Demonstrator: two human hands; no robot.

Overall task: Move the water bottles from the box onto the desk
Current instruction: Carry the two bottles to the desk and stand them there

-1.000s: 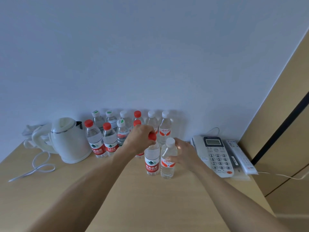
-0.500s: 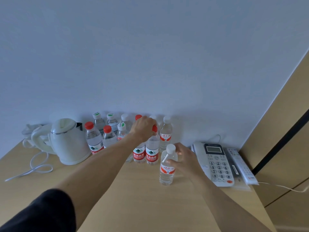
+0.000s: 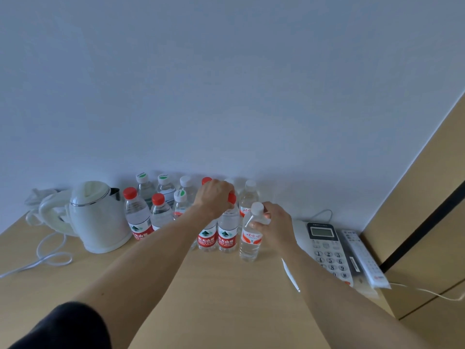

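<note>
Several water bottles stand in rows on the wooden desk (image 3: 226,298) against the wall. My left hand (image 3: 215,197) grips the top of a red-capped bottle (image 3: 227,233) that stands in the front row beside another red-labelled bottle (image 3: 206,239). My right hand (image 3: 273,224) holds a white-capped bottle (image 3: 251,238) by its neck and shoulder, just right of the red-capped pair; its base is at the desk surface. More bottles (image 3: 137,215) with red, white and green-marked caps stand behind and to the left. No box is in view.
A white electric kettle (image 3: 97,217) with its cord (image 3: 42,258) stands at the left. A desk phone (image 3: 324,248) and a white remote (image 3: 362,260) lie at the right, near the desk's right edge. A wooden panel (image 3: 427,197) rises beyond them.
Both hands have carried their bottles away from me toward the rows. The red-capped bottle now stands beside the others, and the white-capped one has moved up next to it.
</note>
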